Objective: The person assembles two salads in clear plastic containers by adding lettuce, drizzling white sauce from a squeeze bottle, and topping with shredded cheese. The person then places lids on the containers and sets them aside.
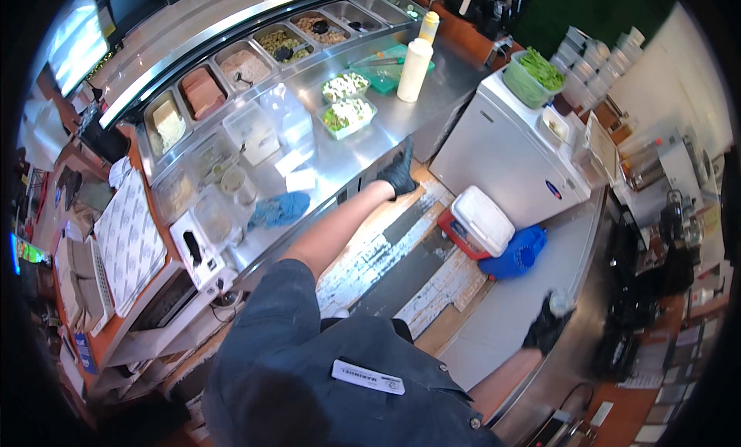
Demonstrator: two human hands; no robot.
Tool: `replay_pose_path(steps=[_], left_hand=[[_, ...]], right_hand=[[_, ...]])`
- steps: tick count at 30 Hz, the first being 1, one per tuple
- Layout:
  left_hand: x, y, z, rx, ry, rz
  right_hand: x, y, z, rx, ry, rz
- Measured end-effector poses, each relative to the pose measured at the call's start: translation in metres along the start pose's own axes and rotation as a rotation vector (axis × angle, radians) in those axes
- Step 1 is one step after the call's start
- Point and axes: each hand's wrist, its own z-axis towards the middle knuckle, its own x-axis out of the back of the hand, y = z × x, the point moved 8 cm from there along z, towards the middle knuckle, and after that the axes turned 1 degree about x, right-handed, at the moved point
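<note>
My left hand [397, 177], in a black glove, hangs by the front edge of the steel counter [351, 157], fingers apart and holding nothing visible. The nearest things on the counter are two clear bowls of salad, the front one [349, 116] and the rear one [344, 86], both with greens and white topping. A cream-coloured squeeze bottle [415, 70] stands to their right. Over at the right, my black-gloved right hand [546, 327] is closed on a small whitish, see-through round thing [561, 303], too blurred to name, above a steel surface.
Metal pans of food [203, 93] line the back of the counter. A blue cloth [279, 209] lies at its front left. A white chest [517, 150] carries a tub of greens [534, 78]. On the low ledge sit a white-lidded red bucket [482, 221] and a blue jug [519, 252].
</note>
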Motion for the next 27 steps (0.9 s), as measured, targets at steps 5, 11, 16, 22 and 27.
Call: replay_pose_path(steps=[5,11,16,22,27], left_hand=[[0.115,-0.018,0.126,-0.245,0.391,-0.344],[0.169,-0.054,0.233,0.032,0.073,0.003],[0.143,-0.048,0.282,0.031,0.293,-0.325],[0.125,-0.055,0.342,-0.177,0.536,-0.563],[0.132,-0.056,0.366,-0.353,0.602,-0.738]], right_hand=[[-0.182,0.196,0.144,-0.241,-0.41,-0.62],[-0.42,0.396,0.244,-0.067,-1.043,-0.827],[-0.564,0.495,0.248,0.455,-1.683,-0.852],[-0.591,0.541,0.237,0.291,-2.31,-0.856],[-0.601,0.549,0.229,0.324,-2.628,-0.633]])
